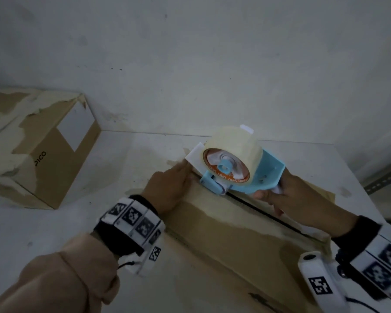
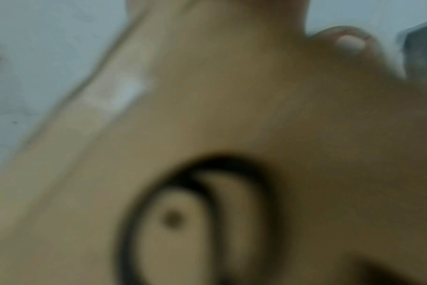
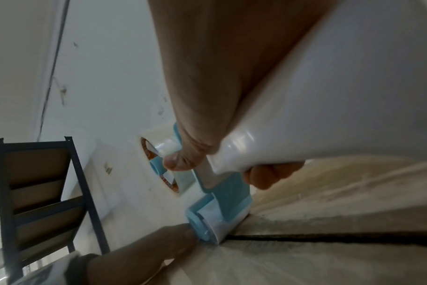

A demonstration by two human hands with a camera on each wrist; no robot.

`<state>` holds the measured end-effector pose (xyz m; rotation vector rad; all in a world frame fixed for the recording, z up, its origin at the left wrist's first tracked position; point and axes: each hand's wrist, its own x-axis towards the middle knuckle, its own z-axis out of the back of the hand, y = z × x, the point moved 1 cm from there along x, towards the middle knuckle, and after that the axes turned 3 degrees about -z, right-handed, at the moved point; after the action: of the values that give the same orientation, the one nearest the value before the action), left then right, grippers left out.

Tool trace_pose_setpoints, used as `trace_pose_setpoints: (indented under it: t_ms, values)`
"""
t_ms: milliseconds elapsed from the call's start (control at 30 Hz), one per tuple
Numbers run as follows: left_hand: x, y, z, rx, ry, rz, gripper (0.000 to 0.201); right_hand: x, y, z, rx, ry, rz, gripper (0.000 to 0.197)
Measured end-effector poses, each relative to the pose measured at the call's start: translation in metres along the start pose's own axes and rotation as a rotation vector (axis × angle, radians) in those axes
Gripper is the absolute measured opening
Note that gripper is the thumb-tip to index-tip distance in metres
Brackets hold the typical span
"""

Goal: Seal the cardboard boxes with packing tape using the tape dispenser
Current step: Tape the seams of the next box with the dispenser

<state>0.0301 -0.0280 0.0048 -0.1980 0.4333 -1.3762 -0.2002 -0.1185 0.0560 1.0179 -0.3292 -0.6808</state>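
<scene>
Right, the right hand [image 1: 280, 197] grips the handle of the blue tape dispenser [image 1: 239, 172], its roller down on the near cardboard box [image 1: 224, 224] at the far end of the open seam. Left hand [image 1: 169, 188] lies flat, fingers [image 1: 185, 172] straight, pressing the box top just left of the roller. Second box [image 1: 38, 152] sits far left on the desk [image 1: 122, 159].

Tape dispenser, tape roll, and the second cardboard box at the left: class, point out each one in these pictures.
tape dispenser [image 1: 265, 177], head view, on its blue side plate.
tape roll [image 1: 237, 141], head view, on the roll's outer wound surface.
second cardboard box [image 1: 52, 168], head view, on its brown side panel.
</scene>
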Motion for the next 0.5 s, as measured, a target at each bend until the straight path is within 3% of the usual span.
trace_pose_setpoints:
  t_ms: [67, 200, 333, 500]
  values:
    - [-0.007, -0.010, -0.010, 0.125, -0.006, -0.081, 0.083, -0.001, -0.001, 0.002, -0.007, 0.000, 0.007, 0.037]
    - [-0.010, -0.021, -0.018, 0.210, -0.064, 0.030, 0.087, -0.002, 0.002, 0.002, 0.020, 0.033, 0.010, 0.036]
    - [-0.010, -0.027, -0.016, 0.062, -0.074, 0.119, 0.052, -0.001, 0.005, 0.001, 0.000, 0.051, 0.017, 0.032]
    - [-0.012, -0.028, -0.018, -0.017, -0.109, 0.196, 0.049, -0.007, 0.009, 0.005, -0.087, 0.048, 0.072, 0.036]
